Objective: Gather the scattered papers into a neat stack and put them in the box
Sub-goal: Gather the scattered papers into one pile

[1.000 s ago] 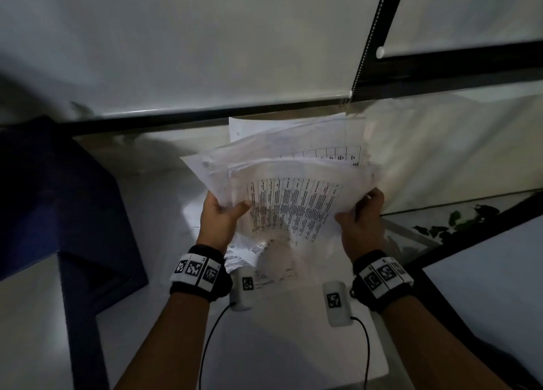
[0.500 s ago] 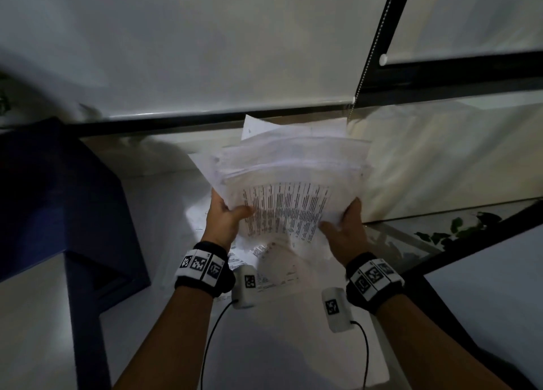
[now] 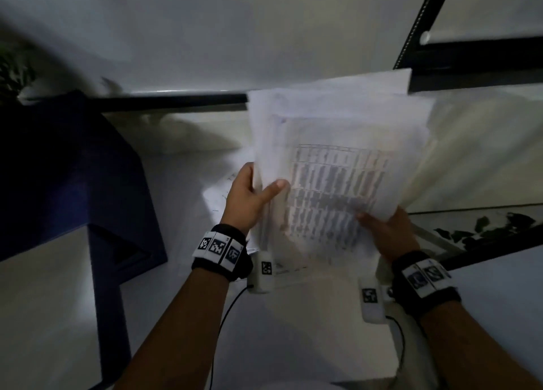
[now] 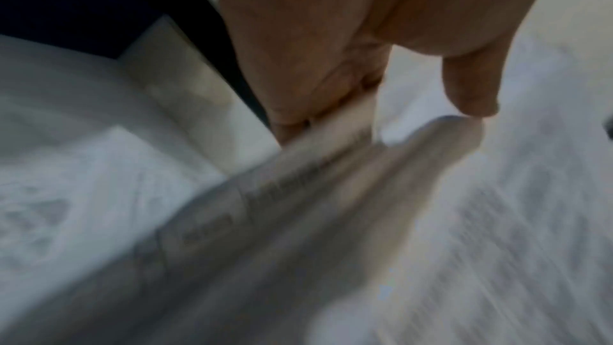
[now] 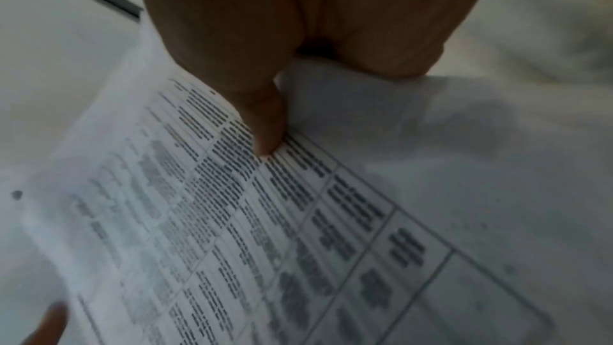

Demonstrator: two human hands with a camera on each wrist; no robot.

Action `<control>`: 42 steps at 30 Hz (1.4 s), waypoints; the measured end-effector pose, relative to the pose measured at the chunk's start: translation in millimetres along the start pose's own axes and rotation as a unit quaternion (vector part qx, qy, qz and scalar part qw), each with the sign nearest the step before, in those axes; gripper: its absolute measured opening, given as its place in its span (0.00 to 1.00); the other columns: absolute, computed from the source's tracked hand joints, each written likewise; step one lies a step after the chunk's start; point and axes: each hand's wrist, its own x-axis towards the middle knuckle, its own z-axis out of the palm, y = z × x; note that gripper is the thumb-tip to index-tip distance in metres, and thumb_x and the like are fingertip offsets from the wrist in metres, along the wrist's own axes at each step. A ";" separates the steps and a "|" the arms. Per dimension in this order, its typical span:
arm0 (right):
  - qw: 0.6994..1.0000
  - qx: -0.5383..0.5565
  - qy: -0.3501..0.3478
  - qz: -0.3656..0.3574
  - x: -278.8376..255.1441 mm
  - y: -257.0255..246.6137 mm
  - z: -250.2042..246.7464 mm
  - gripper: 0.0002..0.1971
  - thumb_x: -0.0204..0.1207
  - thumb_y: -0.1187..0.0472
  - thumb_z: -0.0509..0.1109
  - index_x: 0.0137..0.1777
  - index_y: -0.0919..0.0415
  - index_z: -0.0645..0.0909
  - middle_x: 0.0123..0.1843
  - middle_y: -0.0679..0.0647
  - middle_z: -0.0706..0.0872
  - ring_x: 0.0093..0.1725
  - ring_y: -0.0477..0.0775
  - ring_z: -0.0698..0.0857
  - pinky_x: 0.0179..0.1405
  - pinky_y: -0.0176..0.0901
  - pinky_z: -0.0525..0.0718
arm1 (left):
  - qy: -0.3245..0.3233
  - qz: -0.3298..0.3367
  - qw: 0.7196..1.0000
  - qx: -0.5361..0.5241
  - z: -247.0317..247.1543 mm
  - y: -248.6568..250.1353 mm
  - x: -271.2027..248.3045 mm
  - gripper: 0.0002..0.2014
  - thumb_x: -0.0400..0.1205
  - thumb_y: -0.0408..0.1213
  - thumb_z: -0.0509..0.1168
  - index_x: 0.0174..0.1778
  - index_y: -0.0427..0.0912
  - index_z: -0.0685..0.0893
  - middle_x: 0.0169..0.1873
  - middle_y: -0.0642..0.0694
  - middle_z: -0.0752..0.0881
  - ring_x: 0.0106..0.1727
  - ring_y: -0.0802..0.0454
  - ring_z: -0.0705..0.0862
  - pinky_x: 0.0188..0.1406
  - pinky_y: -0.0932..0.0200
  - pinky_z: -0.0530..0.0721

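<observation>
A loose sheaf of printed papers [image 3: 338,160] is held up in the air between both hands, its top sheet showing a table of text. My left hand [image 3: 249,195] grips the sheaf's left edge, thumb on the front face. My right hand [image 3: 385,228] holds the lower right corner from beneath, thumb on the printed sheet [image 5: 298,206]. In the left wrist view the sheaf's edge [image 4: 315,180] runs blurred between thumb and fingers. Another sheet [image 3: 220,195] lies on the white table behind my left hand. A dark blue box [image 3: 67,169] stands at the left.
The white table [image 3: 293,316] lies below the hands. A black window frame [image 3: 176,100] and a roller blind run behind it. Dark plant leaves [image 3: 484,228] show at the right, beyond a dark edge.
The view has swung left. The sheaf has turned from a fanned spread into a squarer bundle, and my right hand has slid down to its lower right corner.
</observation>
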 end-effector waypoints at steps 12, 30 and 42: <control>0.942 -0.163 -0.025 0.293 -19.2 134.2 -20.3 0.24 0.71 0.63 0.77 0.68 0.64 0.79 0.62 0.63 0.85 0.60 0.69 0.84 0.64 0.68 0.80 | 0.263 -0.422 0.811 0.307 -42.0 -137.2 0.9 0.61 0.74 0.65 0.68 0.84 0.30 0.38 0.84 0.29 0.36 0.85 0.31 0.37 0.80 0.29 0.45; 0.945 -0.220 -0.072 0.233 -15.3 130.8 -23.4 0.22 0.74 0.61 0.75 0.68 0.59 0.78 0.61 0.63 0.86 0.58 0.64 0.84 0.63 0.63 0.81 | 0.226 -0.292 0.911 0.182 38.6 -113.7 80.1 0.49 0.70 0.46 0.80 0.80 0.42 0.57 0.73 0.31 0.70 0.70 0.30 0.76 0.65 0.39 0.82; 0.945 -0.205 -0.079 0.243 -18.0 128.7 -25.2 0.19 0.76 0.62 0.72 0.66 0.62 0.79 0.61 0.61 0.85 0.61 0.65 0.84 0.63 0.59 0.80 | 0.174 -0.216 0.850 0.447 71.5 -128.7 99.2 0.27 0.69 0.55 0.74 0.63 0.50 0.81 0.71 0.43 0.70 0.73 0.38 0.68 0.67 0.36 0.70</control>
